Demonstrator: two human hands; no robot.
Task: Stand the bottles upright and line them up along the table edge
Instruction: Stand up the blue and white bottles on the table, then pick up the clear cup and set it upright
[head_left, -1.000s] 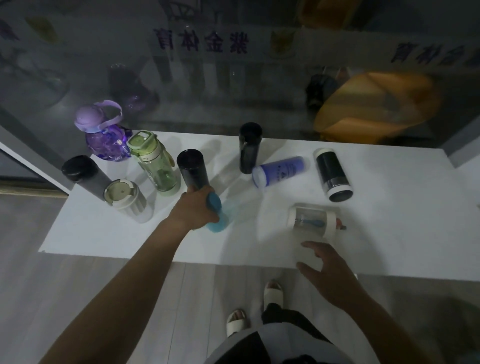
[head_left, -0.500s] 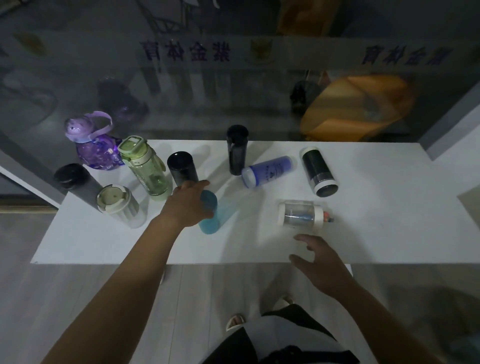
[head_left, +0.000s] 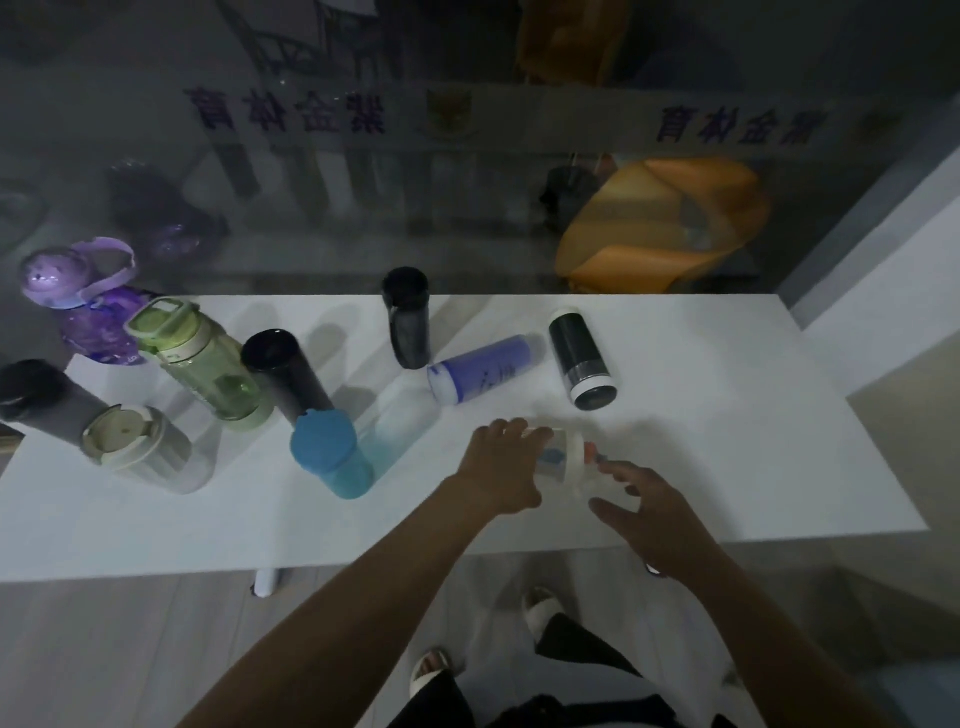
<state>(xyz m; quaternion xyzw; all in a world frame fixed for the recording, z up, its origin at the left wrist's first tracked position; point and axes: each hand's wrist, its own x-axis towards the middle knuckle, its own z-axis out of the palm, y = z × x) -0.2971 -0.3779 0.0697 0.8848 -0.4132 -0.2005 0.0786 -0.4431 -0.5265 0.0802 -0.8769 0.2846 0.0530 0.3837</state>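
On the white table (head_left: 753, 467) a small clear bottle (head_left: 563, 457) with white ends lies on its side near the front edge. My left hand (head_left: 501, 467) grips its left end. My right hand (head_left: 641, 506) hovers at its cap end, fingers apart. A blue bottle (head_left: 332, 457) stands upright by itself. A lilac-blue bottle (head_left: 483, 369) and a black bottle with a white base (head_left: 582, 358) lie on their sides further back. Upright on the left are a purple bottle (head_left: 78, 312), a green bottle (head_left: 202, 369) and a tall black bottle (head_left: 285, 374).
A black flask (head_left: 408, 317) stands at the back edge. A grey bottle with a black cap (head_left: 41, 400) and a beige-lidded bottle (head_left: 140, 447) stand at the far left. A glass wall with an orange object (head_left: 665, 223) behind it runs along the table's back.
My left hand let go of the blue bottle, which now stands upright, and moved right onto the clear bottle. My right hand rose from the table edge to the bottle's cap end.
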